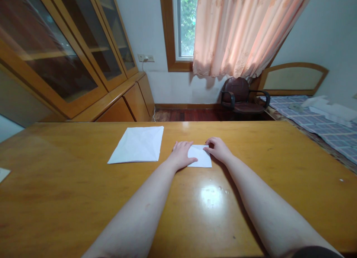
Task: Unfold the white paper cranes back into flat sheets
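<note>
A small folded white paper [201,158] lies on the wooden table [83,198] in front of me. My left hand [182,154] rests flat on its left part, fingers stretched out and thumb lying across the sheet. My right hand [217,147] is on the paper's upper right corner, fingers curled and pressing it down. A larger creased white sheet [138,144] lies flat to the left of my left hand, apart from it.
A corner of another white paper [3,173] shows at the table's left edge. Behind the table stand a glass-door wooden cabinet [69,57], a dark office chair [242,96] under a curtained window, and a bed [320,124] at right.
</note>
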Motion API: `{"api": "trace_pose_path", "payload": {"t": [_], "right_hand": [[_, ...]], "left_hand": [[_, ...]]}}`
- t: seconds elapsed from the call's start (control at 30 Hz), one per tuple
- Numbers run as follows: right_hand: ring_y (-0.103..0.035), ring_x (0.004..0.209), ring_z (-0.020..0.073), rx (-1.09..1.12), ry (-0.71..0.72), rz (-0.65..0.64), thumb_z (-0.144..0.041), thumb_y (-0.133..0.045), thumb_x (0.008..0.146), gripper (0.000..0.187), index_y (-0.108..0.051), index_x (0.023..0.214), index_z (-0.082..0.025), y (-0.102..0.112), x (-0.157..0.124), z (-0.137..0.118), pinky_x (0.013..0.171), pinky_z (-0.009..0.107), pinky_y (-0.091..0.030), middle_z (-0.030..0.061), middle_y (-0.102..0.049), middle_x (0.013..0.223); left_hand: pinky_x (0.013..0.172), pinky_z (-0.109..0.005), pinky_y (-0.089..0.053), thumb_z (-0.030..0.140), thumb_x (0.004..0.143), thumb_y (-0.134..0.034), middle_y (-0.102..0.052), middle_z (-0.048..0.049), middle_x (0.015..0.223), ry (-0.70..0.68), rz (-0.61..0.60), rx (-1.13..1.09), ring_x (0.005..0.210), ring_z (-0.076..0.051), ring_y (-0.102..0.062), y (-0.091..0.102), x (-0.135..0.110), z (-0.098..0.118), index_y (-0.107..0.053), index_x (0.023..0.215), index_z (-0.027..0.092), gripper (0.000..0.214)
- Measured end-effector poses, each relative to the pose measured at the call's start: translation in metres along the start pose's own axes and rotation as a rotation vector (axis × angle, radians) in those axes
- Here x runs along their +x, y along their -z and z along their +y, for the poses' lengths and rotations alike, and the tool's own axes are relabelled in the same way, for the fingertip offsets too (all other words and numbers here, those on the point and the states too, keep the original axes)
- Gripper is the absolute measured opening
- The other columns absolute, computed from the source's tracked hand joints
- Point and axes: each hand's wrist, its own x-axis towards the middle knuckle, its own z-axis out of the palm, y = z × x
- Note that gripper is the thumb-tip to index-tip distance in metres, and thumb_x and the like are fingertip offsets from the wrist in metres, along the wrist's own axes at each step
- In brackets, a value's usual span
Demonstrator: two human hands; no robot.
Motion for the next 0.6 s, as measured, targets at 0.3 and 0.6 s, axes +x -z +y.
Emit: {"api": "trace_pose_path", "payload": {"t": [0.3, 0.6], "right_hand": [[-0.056, 0.067, 0.014, 0.095, -0.146, -0.052, -0.03, -0.063, 0.075, 0.012, -0.066, 0.081, -0.02, 0.0024, -0.0033, -0.0067, 0.062, 0.025, -0.041, 0.0014, -0.065, 0.076], [-0.058, 0.07, 0.0147, 0.112, -0.189, -0.074, -0.028, -0.064, 0.074, 0.024, -0.067, 0.097, -0.02, 0.0007, -0.0024, -0.0036, 0.065, 0.027, -0.043, 0.0015, -0.064, 0.078]], "left_hand": [[0.11, -0.044, -0.023, 0.056, 0.063, -0.067, -0.049, -0.0103, 0.134, 0.002, 0.012, -0.031, 0.125, -0.029, -0.04, -0.0003, 0.002, -0.0028, -0.038, 0.136, 0.02, 0.086], [0.105, -0.042, -0.03, 0.047, 0.07, -0.065, -0.056, -0.0086, 0.125, 0.073, 0.06, -0.029, 0.118, -0.027, -0.047, 0.0005, 0.0032, -0.0035, -0.045, 0.131, 0.02, 0.07]]}}
